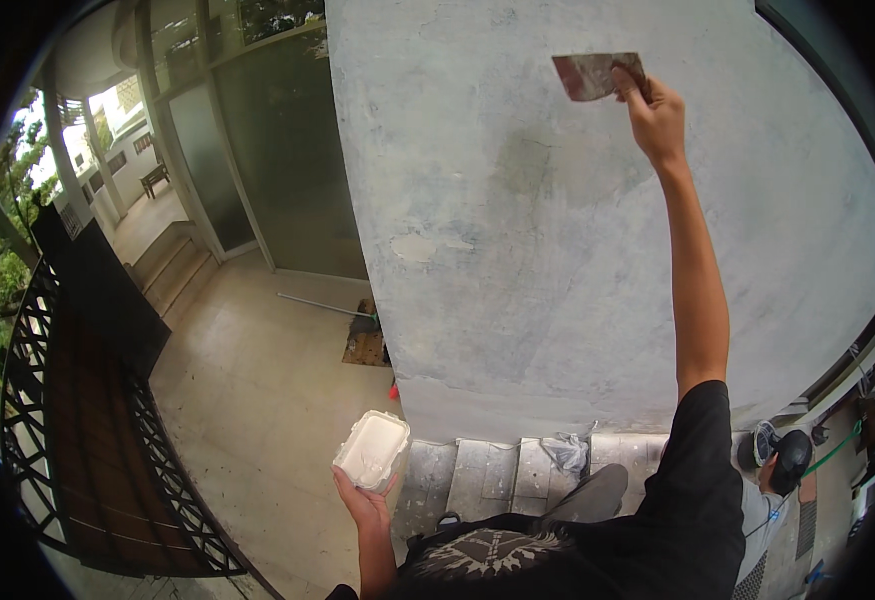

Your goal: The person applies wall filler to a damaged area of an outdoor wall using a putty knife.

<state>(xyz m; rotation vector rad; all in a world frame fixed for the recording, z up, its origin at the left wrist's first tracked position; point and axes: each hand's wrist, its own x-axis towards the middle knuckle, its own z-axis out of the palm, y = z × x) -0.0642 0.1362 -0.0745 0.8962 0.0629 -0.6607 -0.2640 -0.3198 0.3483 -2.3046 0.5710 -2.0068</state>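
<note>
My right hand point(655, 115) is raised high against the pale grey wall point(517, 330), its thumb and fingers closed on a flat rectangular putty scraper point(585, 78). The scraper is reddish brown with whitish smears, and it is held close to the wall; I cannot tell whether it touches. Low on the left, my left hand point(365, 502) cradles a white plastic tub point(372, 450) from beneath, its fingers wrapped round the side. Off-white paste lies in the tub. A darker damp-looking patch and a chipped pale patch mark the wall below the scraper.
Tiled steps point(482, 475) run along the wall's foot, with a crumpled plastic bag point(564, 453) on them. A black metal railing point(147, 430) curves at left. A pole point(322, 303) and a stained board point(365, 345) lie by the corner. Another person point(789, 465) in a dark cap is at lower right.
</note>
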